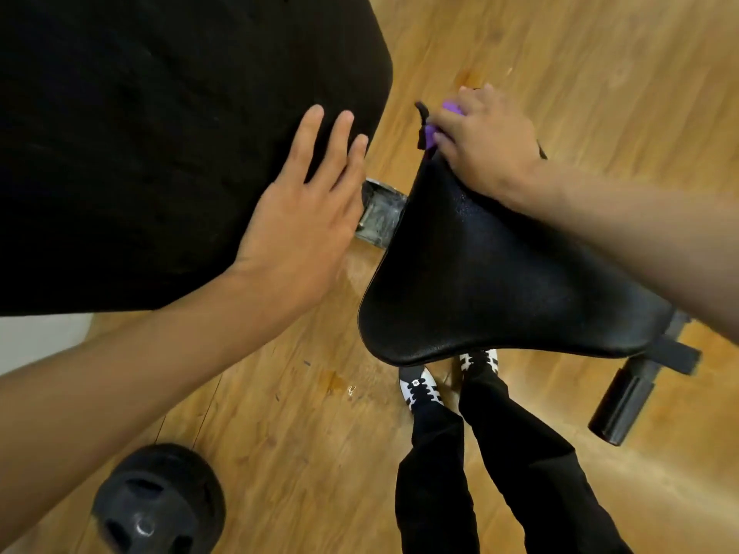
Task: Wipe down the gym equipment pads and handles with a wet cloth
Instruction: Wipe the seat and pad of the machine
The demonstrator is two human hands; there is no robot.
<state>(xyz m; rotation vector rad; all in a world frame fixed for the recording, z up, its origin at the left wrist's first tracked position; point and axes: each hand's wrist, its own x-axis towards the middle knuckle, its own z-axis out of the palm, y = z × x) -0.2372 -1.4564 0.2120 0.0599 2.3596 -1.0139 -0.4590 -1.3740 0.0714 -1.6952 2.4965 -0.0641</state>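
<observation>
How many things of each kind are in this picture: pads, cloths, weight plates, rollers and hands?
Pads: 2, the back pad and the seat pad
purple cloth: 1
weight plate: 1
black roller: 1
Hands: 2, the left hand and the right hand
Total: 7

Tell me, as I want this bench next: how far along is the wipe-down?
Done: the seat pad shows a damp-looking sheen near its narrow end, so it seems partly wiped. In hand: the right hand grips the purple cloth at that end; the left hand rests flat on the back pad. Left: the back pad looks dull and dry, and nothing touches the roller grip by the seat's wide end.
</observation>
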